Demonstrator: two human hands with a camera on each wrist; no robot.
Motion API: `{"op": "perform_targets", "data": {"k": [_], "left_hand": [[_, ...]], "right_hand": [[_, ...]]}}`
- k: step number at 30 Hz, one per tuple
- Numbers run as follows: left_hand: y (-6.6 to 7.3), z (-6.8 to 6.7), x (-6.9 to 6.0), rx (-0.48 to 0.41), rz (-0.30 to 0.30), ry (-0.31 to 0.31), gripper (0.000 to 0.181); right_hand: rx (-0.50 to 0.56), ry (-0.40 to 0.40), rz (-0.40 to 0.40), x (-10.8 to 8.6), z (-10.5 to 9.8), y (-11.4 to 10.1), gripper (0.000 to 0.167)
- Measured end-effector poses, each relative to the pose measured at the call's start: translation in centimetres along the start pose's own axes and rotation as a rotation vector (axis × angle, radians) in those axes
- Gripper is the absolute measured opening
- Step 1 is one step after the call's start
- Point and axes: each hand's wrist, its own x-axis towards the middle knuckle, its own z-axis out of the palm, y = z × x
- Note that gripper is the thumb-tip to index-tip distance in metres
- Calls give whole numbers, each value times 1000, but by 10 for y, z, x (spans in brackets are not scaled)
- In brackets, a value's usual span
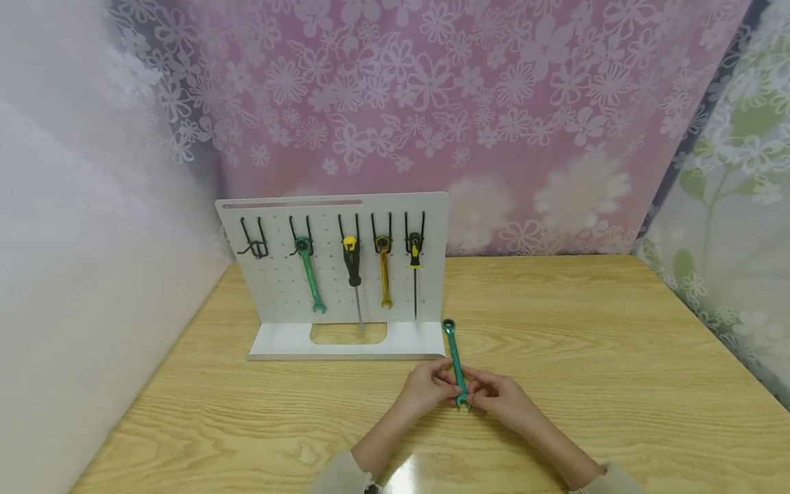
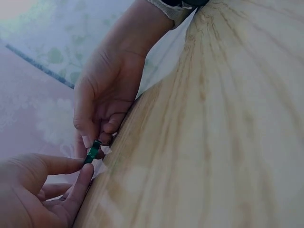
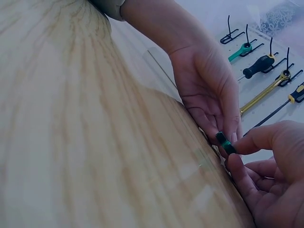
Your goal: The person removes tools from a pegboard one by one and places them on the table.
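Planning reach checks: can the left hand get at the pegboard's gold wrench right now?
Probably not yet: the left hand grips a green wrench, though nothing visibly blocks the gold wrench.

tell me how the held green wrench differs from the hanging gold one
Colour: the held wrench is green; the gold wrench is yellowish gold.
Support: the held wrench is pinched by the left grip and right grip; the gold wrench hangs on the white pegboard.
Both have a ring at one end and an open jaw at the other.

green wrench, white pegboard, pink curtain — pale floral pattern, yellow wood-grained tabletop
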Motion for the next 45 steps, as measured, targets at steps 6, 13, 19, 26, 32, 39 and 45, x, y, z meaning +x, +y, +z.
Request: {"op": "perform_targets", "data": {"k": [6,13,19,26,32,39,45], "left_hand": [[2,-1,-2,65,32,0,48],[1,-2,-1,99,36,-4,47],[2,-1,-1,139,48,-6,47],[3,0,-3,159,47,-3,46],[3,-1,-4,157,30,-3,46],[1,0,-3,118,33,18,44],[-2,2,-1,71,78,62,35]], "right_hand": [[-33,-15,-33,0,2,0,52],[-75,-6,-48,-1,3,-1,52],[-96,6,-48,0,3,-1,52],[-102,9,-46,1,3,0,53],[-132,9,-60,1,4,0,53],[-86,22,-57,2,4,2,47],[68,78,-21,2,3,3,39]]}}
